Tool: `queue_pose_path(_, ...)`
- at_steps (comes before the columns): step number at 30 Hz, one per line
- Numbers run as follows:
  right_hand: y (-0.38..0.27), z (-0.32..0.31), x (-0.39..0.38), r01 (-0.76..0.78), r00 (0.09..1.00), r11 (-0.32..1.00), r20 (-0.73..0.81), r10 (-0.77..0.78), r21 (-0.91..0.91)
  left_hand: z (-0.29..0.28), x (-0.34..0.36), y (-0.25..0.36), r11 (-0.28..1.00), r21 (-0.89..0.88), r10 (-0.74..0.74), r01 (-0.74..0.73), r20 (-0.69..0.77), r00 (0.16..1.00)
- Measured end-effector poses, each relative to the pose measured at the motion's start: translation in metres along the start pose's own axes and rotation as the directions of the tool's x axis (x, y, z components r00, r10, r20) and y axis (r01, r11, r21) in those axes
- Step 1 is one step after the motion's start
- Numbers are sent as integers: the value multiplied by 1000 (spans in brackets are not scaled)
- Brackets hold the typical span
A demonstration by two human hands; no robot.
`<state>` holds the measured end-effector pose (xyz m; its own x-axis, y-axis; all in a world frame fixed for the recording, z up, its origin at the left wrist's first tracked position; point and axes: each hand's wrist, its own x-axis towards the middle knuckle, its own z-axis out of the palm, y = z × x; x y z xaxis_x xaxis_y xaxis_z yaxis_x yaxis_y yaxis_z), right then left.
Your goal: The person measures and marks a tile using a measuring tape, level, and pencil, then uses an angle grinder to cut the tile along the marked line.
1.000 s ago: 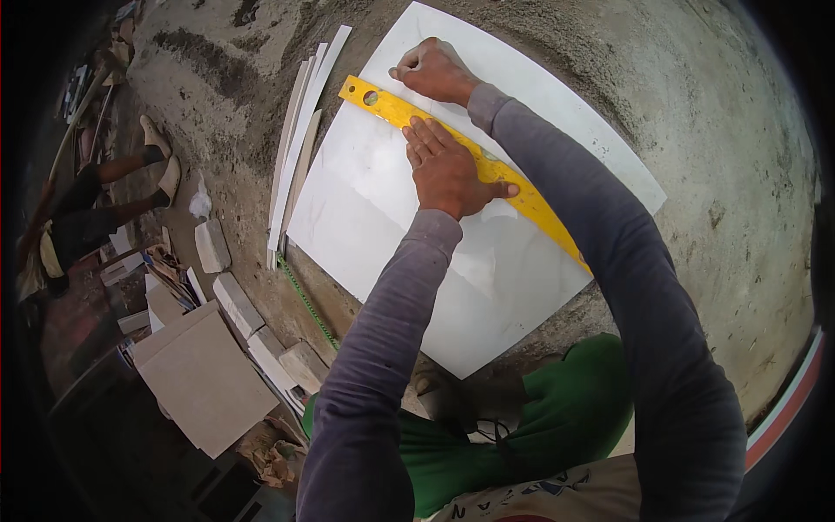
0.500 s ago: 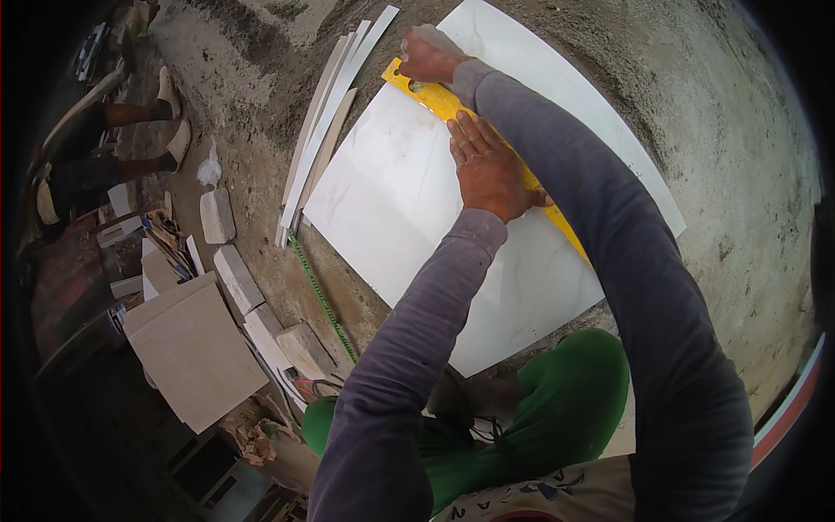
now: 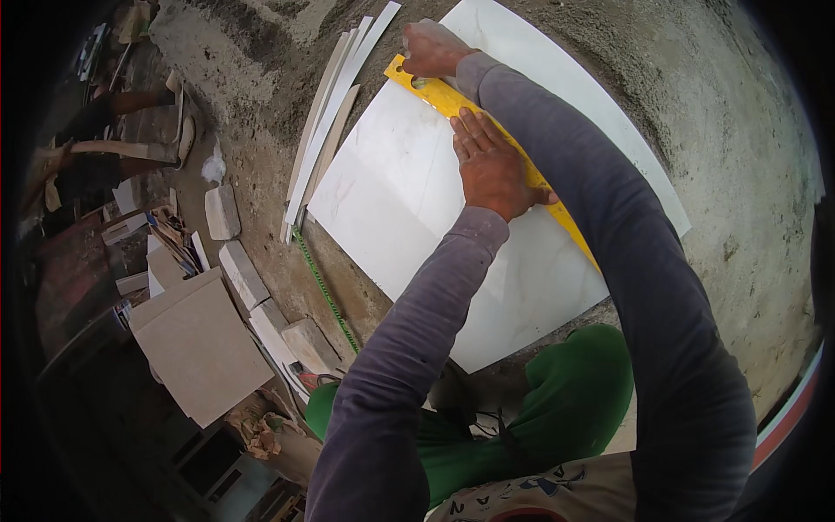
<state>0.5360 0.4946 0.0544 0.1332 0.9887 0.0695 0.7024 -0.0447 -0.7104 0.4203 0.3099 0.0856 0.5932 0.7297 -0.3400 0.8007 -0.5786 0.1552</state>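
Observation:
A large white tile (image 3: 391,191) with faint grey veins lies on the ground before me. Across it runs a yellow spirit level (image 3: 446,97), slanting from upper left to lower right. My left hand (image 3: 494,170) presses down on the level, fingers stretched out over it and thumb spread to the side. Beyond it, my right hand (image 3: 432,50) is closed just past the level's far end, near the tile's edge. What its fingers hold, if anything, is hidden. My right forearm crosses above the level and covers part of it.
Thin pale tile strips (image 3: 341,109) lie left of the tile, a green cord (image 3: 323,291) below them. Several pale blocks (image 3: 223,212) line the ground further left, beside a beige tile (image 3: 202,344). At far left a person's legs (image 3: 139,100) show, with a long wooden handle (image 3: 113,148).
The person at far left has shifted their legs, and the wooden handle has swung lower. My hands stay nearly in the same place on the level and the tile.

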Motion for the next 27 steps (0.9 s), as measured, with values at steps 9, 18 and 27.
queue_pose_path(9,27,10,-37,123,991,991,-45,-125,-41,-7,-1,0,995,98,-36,26,95,995)
queue_pose_path(18,10,5,-8,-22,999,1000,-31,21,-20,3,2,0,998,58,-3,1,37,999)
queue_pose_path(27,35,-25,-115,40,995,999,92,-36,-35,17,2,-13,997,56,46,-45,-11,999)
